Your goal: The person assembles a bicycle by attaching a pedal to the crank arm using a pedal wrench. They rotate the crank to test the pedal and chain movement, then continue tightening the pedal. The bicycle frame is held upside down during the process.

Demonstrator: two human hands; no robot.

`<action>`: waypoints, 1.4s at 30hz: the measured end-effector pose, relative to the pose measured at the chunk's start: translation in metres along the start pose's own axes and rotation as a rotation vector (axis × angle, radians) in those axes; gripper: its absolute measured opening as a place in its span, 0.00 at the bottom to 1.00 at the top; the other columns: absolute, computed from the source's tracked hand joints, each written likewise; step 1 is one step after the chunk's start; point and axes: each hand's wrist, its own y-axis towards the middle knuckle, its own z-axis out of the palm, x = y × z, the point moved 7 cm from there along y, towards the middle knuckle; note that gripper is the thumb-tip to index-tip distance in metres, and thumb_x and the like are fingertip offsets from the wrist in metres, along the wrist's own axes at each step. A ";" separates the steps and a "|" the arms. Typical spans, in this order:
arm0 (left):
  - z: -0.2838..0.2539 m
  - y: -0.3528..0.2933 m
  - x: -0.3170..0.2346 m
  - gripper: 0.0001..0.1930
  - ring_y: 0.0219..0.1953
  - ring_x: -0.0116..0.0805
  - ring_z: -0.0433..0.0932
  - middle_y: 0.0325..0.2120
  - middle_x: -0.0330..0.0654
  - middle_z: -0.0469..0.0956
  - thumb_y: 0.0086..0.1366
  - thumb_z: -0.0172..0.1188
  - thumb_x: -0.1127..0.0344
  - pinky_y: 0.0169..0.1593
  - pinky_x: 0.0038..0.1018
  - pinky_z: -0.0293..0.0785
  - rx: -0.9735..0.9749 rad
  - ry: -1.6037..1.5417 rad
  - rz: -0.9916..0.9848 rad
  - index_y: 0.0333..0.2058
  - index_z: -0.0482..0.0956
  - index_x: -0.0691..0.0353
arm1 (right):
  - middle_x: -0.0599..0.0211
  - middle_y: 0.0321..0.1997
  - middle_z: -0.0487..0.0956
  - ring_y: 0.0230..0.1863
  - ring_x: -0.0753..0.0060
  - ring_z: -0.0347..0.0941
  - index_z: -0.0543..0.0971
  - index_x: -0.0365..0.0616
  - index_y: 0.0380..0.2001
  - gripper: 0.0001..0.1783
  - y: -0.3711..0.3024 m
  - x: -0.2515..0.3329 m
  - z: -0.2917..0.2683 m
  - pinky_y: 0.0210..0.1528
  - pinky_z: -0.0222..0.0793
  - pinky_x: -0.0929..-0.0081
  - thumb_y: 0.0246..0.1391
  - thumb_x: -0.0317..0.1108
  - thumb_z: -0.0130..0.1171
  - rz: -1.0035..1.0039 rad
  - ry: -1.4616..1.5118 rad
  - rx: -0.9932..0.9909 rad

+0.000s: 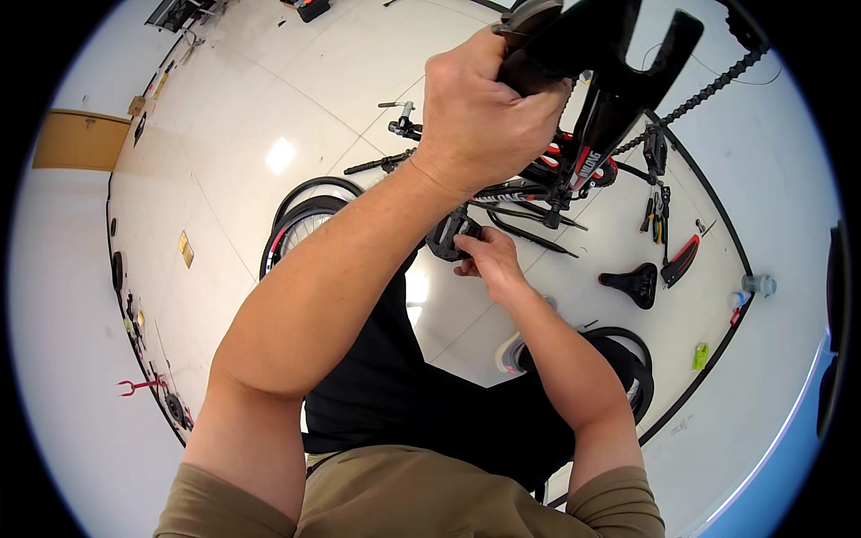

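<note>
Frame (619, 81) inside left fingers (536, 113), pedal (441, 240) against right fingers (473, 246)

Bike frame (612, 97) blocks right of left grip (493, 112); room over floor (229, 220) leftward.

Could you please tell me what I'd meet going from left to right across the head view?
Brown panel, yellowish flat piece, left-side spoked wheel, black pedal, black saddle, red-and-black piece, greyish container.

Black bicycle frame (613, 99), black pedal (445, 240)
</note>
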 end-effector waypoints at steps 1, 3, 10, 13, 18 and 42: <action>0.000 0.000 0.000 0.12 0.16 0.32 0.75 0.17 0.43 0.77 0.49 0.68 0.70 0.24 0.24 0.73 0.005 0.030 0.025 0.34 0.80 0.67 | 0.62 0.30 0.78 0.19 0.76 0.70 0.75 0.33 0.33 0.12 0.000 0.001 0.002 0.26 0.79 0.72 0.53 0.32 0.62 -0.012 0.032 0.021; 0.000 0.001 0.001 0.12 0.16 0.32 0.75 0.17 0.43 0.77 0.49 0.68 0.70 0.24 0.24 0.73 0.016 0.094 0.075 0.33 0.80 0.67 | 0.63 0.30 0.77 0.19 0.76 0.69 0.75 0.34 0.33 0.11 -0.005 0.008 0.007 0.27 0.79 0.71 0.54 0.32 0.62 -0.029 0.045 0.054; 0.002 0.001 -0.002 0.12 0.17 0.38 0.76 0.17 0.42 0.75 0.48 0.68 0.69 0.25 0.28 0.73 0.019 0.117 0.061 0.32 0.79 0.65 | 0.63 0.29 0.77 0.18 0.77 0.69 0.75 0.35 0.34 0.10 0.005 -0.003 0.001 0.25 0.79 0.70 0.55 0.31 0.62 -0.025 0.054 0.048; -0.002 -0.001 -0.013 0.09 0.19 0.39 0.75 0.20 0.41 0.74 0.49 0.67 0.71 0.25 0.29 0.70 0.061 0.359 0.260 0.30 0.79 0.61 | 0.62 0.28 0.77 0.17 0.75 0.71 0.74 0.33 0.33 0.11 0.022 -0.022 -0.010 0.22 0.78 0.70 0.55 0.31 0.62 -0.005 -0.044 -0.042; -0.002 -0.006 -0.015 0.06 0.21 0.33 0.69 0.22 0.36 0.71 0.49 0.65 0.78 0.25 0.27 0.64 0.116 0.436 0.289 0.26 0.82 0.59 | 0.57 0.28 0.77 0.16 0.68 0.73 0.73 0.31 0.35 0.15 0.029 -0.037 -0.034 0.20 0.78 0.68 0.52 0.31 0.64 0.070 -0.180 -0.197; -0.011 -0.014 0.029 0.01 0.20 0.17 0.69 0.22 0.35 0.76 0.64 0.61 0.77 0.24 0.15 0.63 0.045 -0.055 -0.163 0.33 0.79 0.68 | 0.49 0.30 0.78 0.23 0.51 0.79 0.72 0.32 0.33 0.12 0.039 -0.073 -0.090 0.22 0.75 0.62 0.47 0.29 0.59 0.069 -0.244 -0.400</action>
